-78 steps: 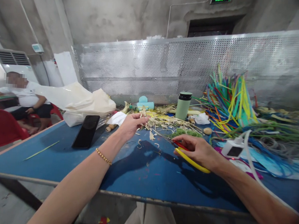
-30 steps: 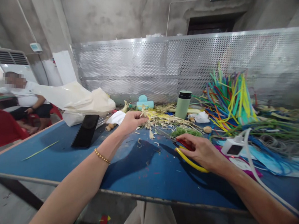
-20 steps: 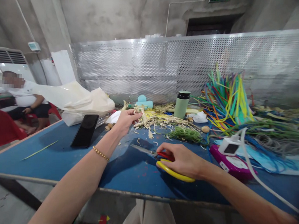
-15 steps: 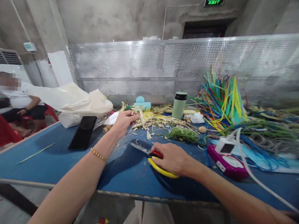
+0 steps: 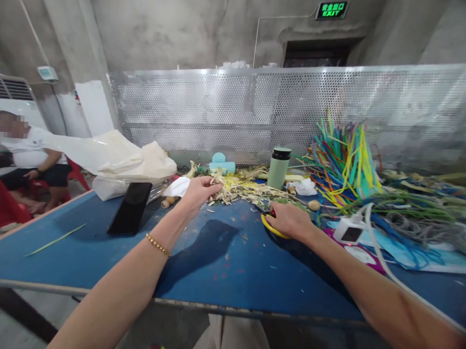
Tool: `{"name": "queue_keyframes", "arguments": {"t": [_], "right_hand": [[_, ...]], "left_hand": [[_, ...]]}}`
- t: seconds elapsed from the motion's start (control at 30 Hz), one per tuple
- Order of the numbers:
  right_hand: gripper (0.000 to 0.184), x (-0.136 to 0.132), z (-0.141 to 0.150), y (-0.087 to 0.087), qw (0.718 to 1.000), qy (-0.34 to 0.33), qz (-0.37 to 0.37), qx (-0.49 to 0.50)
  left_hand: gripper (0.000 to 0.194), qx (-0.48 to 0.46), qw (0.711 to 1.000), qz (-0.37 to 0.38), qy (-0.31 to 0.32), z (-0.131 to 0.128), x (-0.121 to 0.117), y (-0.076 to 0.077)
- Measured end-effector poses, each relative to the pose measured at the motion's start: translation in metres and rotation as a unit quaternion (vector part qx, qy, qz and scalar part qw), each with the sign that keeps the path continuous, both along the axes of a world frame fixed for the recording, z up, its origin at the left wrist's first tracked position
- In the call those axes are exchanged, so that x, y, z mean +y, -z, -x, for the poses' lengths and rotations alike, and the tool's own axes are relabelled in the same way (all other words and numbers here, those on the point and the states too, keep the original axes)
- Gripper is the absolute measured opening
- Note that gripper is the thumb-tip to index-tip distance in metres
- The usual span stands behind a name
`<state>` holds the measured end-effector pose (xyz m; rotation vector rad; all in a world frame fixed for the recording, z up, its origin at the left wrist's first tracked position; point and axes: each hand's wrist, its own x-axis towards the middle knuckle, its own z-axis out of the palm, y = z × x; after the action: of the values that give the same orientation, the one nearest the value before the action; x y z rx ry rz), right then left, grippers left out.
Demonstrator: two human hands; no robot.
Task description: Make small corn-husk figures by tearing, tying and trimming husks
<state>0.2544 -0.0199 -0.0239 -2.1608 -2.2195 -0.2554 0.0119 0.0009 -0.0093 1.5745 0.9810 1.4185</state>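
My left hand: thumb and finger pinched together on small pale piece, at near edge of pale scraps. My right hand, apart from left one: fingers closed on scissors with yellow and red handles; I cannot tell if blades are open. Green bottle stands upright beyond right hand. Black phone is on blue table, left of my left forearm.

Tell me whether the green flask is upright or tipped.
Upright: the green flask stands straight, its dark collar and lid at the top, in front of the perforated metal panel.
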Motion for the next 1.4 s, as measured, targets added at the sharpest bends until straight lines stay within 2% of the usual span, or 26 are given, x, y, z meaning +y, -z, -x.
{"name": "queue_keyframes", "arguments": {"t": [0.2, 0.43, 0.53, 0.63, 0.7, 0.8, 0.93, 1.1, 1.23, 1.3, 1.37, 1.4], "right_hand": [[0.036, -0.015, 0.01, -0.001, 0.994, -0.106, 0.018, 0.036], [0.037, 0.01, -0.021, -0.005, 0.999, -0.008, 0.0, 0.036], [0.034, 0.003, -0.017, -0.01, 0.995, -0.062, 0.015, 0.077], [0.032, -0.004, 0.002, -0.014, 0.981, -0.131, 0.059, 0.134], [0.03, -0.001, 0.012, -0.015, 0.972, -0.15, 0.089, 0.155], [0.031, 0.014, 0.011, -0.012, 0.981, -0.12, 0.07, 0.133], [0.035, 0.026, -0.011, -0.005, 0.993, -0.071, 0.051, 0.084], [0.036, 0.009, -0.023, -0.003, 0.999, -0.029, 0.01, -0.013], [0.029, -0.013, -0.009, -0.018, 0.993, -0.088, 0.05, -0.052], [0.025, -0.021, 0.005, -0.031, 0.992, -0.116, -0.004, -0.047], [0.03, -0.021, 0.021, -0.044, 0.984, -0.147, -0.094, 0.044], [0.033, -0.019, 0.028, -0.048, 0.972, -0.178, -0.115, 0.098]], "left_hand": [[0.025, 0.015, 1.0, -0.006, 0.007, -0.001, -0.002, 0.001], [0.024, -0.004, 1.0, -0.01, -0.016, 0.003, 0.003, 0.002], [0.022, -0.013, 1.0, -0.014, -0.019, 0.003, 0.002, 0.001], [0.023, -0.006, 1.0, -0.014, -0.022, 0.003, 0.002, 0.002], [0.023, -0.004, 1.0, -0.006, -0.028, 0.005, 0.004, 0.003], [0.023, -0.025, 0.999, 0.014, -0.039, 0.009, 0.01, 0.006], [0.025, -0.064, 0.997, 0.037, -0.039, 0.011, 0.016, 0.008], [0.02, -0.112, 0.992, 0.055, 0.031, 0.005, 0.015, 0.009], [0.029, -0.106, 0.99, 0.054, 0.081, -0.003, 0.011, 0.013], [0.032, -0.08, 0.992, 0.05, 0.087, -0.008, 0.008, 0.015], [0.031, -0.052, 0.993, 0.049, 0.09, -0.013, 0.003, 0.017], [0.03, -0.04, 0.994, 0.049, 0.092, -0.016, 0.001, 0.017]]}}
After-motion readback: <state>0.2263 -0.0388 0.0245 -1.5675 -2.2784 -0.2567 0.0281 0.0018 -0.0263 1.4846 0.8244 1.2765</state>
